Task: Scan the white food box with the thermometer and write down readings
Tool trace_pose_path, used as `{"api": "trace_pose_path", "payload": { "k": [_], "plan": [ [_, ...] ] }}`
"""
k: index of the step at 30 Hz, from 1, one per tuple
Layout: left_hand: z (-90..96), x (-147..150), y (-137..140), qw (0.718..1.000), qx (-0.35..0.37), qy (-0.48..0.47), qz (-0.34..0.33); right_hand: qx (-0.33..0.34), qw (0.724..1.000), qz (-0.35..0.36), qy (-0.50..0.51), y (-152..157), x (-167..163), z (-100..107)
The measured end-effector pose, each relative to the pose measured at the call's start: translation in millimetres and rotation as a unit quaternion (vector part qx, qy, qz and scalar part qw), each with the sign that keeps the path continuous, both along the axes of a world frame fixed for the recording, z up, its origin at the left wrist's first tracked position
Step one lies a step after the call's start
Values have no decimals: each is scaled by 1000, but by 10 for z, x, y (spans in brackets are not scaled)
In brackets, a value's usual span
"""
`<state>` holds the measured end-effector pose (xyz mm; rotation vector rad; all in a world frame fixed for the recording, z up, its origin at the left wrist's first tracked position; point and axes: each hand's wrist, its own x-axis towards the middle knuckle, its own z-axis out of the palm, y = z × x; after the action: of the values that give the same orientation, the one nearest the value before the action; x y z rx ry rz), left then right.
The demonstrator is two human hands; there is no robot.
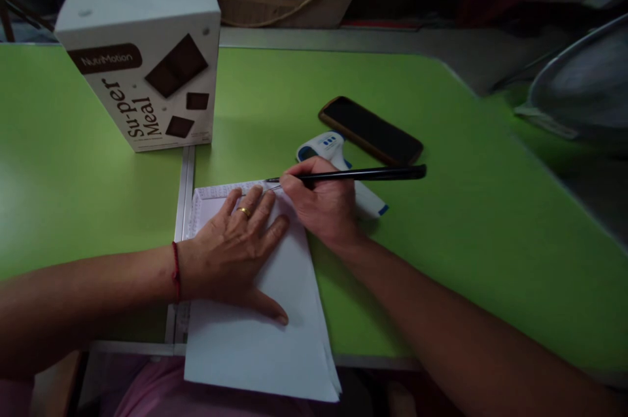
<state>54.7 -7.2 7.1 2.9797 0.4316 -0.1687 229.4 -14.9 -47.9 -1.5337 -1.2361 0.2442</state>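
My left hand (235,250) lies flat with its fingers spread on white paper sheets (275,358). A gold ring is on one finger and a red string bracelet (175,271) circles the wrist. At the upper edge of the paper, my right hand (326,204) grips a black pen (377,173), its tip pointing left near the top margin. Small print shows along the top and left borders of a sheet beneath. Behind my right hand lies a white and blue handheld thermometer (321,144), partly covered by that hand.
A white NutriMotion Su-per Meal box (171,83) stands upright at the back left of the green table (466,207). A dark phone (370,129) lies beyond the thermometer. The sheets overhang the table's near edge. A metal strip (185,188) crosses the tabletop.
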Motion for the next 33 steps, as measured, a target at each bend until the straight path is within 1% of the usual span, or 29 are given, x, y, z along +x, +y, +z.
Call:
{"api": "trace_pose_path", "payload": {
  "k": [10,15,21,28,33],
  "plan": [
    [3,5,6,1000,2,-2,-2,3,1000,-4,15,-2,6,-6],
    [0,2,-1,1000,3,-3,-1,11,999,-39,25,7,29,2],
    [6,3,-1,1000,1,-1,-1,4,999,-35,2,5,51,-13],
    [24,0,6,1000,2,2,-1,9,999,-20,27,14,34,-7],
    [35,6,0,1000,2,5,-2,7,999,-24,33,11,27,10]
  ]
}}
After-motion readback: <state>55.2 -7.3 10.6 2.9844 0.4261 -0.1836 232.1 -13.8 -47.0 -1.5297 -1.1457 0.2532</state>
